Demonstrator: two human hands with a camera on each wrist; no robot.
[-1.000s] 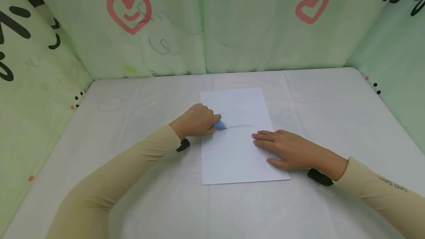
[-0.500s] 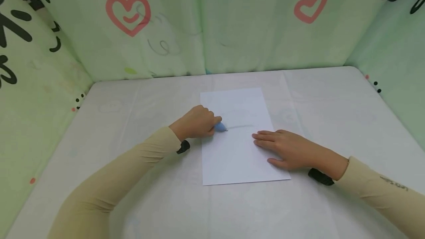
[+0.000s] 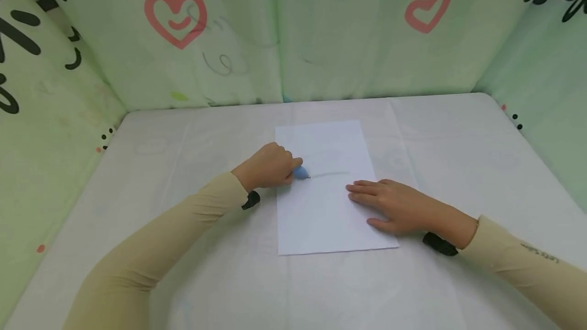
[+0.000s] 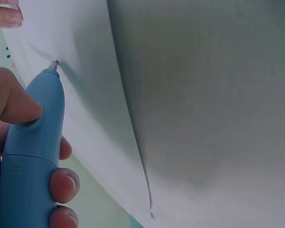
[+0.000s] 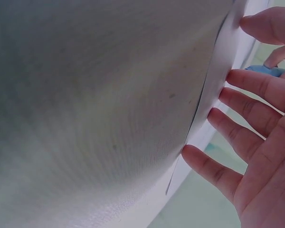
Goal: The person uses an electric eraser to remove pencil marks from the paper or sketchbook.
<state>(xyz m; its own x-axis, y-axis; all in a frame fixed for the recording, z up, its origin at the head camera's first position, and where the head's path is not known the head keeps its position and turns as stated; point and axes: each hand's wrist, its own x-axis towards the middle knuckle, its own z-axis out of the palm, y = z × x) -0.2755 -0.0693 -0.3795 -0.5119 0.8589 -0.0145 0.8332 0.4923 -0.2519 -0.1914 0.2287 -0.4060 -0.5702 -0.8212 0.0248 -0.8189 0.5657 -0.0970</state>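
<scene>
A sheet of white paper (image 3: pixel 321 228) lies on the table, with a faint grey line (image 3: pixel 331 173) across it. In my left hand (image 3: pixel 270 167) I grip a blue electric eraser (image 4: pixel 33 137). The thumb (image 4: pixel 14 102) rests on its button and the other fingers curl round its body. Its narrow tip (image 4: pixel 54 65) is at the paper, close to the line's left end; I cannot tell whether it touches. My right hand (image 3: pixel 396 205) lies flat with spread fingers on the paper's right edge. In the right wrist view its fingertips (image 5: pixel 213 114) touch the sheet.
A white cloth covers the table (image 3: pixel 220 279). Green curtains (image 3: pixel 339 50) with red hearts and black marks stand along the back and both sides. A dark wrist camera (image 3: pixel 440 244) sits under the right wrist, another camera (image 3: pixel 251 200) under the left.
The left hand and eraser shift only slightly near the line's left end. My right hand stays in place on the paper. The whole head view drifts a little.
</scene>
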